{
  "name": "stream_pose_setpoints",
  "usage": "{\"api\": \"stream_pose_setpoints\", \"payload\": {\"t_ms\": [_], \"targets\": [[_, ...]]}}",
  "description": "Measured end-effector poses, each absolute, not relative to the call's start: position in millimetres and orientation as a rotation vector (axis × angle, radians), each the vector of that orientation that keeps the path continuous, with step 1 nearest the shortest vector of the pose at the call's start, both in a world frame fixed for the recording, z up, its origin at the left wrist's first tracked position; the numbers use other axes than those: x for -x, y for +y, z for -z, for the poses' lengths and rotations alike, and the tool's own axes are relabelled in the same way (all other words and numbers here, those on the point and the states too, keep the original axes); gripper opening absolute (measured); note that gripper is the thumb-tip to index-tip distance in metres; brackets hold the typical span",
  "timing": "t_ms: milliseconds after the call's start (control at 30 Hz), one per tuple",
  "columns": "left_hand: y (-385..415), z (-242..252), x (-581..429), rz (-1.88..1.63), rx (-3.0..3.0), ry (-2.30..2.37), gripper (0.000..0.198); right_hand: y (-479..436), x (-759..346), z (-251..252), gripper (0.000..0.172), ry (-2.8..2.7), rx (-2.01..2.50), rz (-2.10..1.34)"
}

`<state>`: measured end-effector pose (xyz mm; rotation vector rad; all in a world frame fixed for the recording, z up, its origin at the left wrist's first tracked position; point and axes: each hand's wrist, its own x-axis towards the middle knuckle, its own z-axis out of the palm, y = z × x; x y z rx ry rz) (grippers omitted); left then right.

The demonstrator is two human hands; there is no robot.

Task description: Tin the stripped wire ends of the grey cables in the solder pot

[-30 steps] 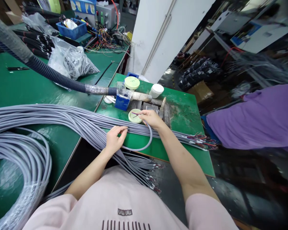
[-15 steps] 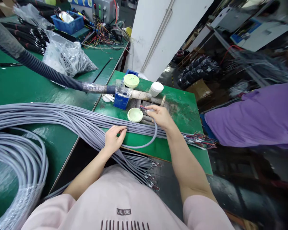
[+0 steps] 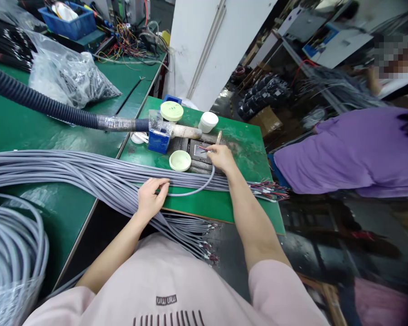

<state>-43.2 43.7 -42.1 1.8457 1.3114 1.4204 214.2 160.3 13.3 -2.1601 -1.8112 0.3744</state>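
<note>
My right hand (image 3: 221,158) pinches the end of a grey cable (image 3: 204,184). Thin dark and reddish wires (image 3: 204,148) stick out leftward from the fingers, over a silvery rectangle (image 3: 200,152) that looks like a solder pot in a dark block. From this hand the cable bends down and back toward my left hand (image 3: 153,195). That hand lies with curled fingers on the bundle of grey cables (image 3: 98,167); its exact grip is partly hidden. Left of the silvery rectangle sits a round pale dish (image 3: 180,161).
A ribbed hose (image 3: 78,115) ends in a nozzle by a blue box (image 3: 158,141). A pale green lidded tub (image 3: 172,111) and a white tub (image 3: 208,121) stand behind. Bared cable ends (image 3: 270,190) lie at right. A person in purple (image 3: 329,154) is beyond the board.
My right hand has moved the wire ends from beside the pale dish's rim to over the silvery rectangle. My left hand keeps its place on the bundle. The whole view has shifted.
</note>
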Motion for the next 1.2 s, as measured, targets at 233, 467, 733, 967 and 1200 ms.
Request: {"api": "stream_pose_setpoints", "payload": {"t_ms": [233, 467, 733, 967, 1200], "targets": [[44, 41, 42, -1.41, -1.882, 1.325, 0.016, 167, -216, -4, 0.034, -1.832, 2.192, -0.394], [43, 39, 42, -1.419, -1.859, 1.324, 0.015, 162, -215, -10, 0.031, -1.844, 2.101, -0.43], [42, 39, 42, -1.433, -1.839, 1.326, 0.015, 127, -209, -33, 0.033, -1.793, 1.892, -0.319], [47, 17, 27, -1.389, -1.081, 1.109, 0.02, 84, -173, -60, 0.04, -1.669, 1.634, -0.675], [60, -14, -5, -1.266, -0.707, 0.81, 0.035, 55, -146, -74, 0.044, -1.625, 1.405, -1.048]]}}
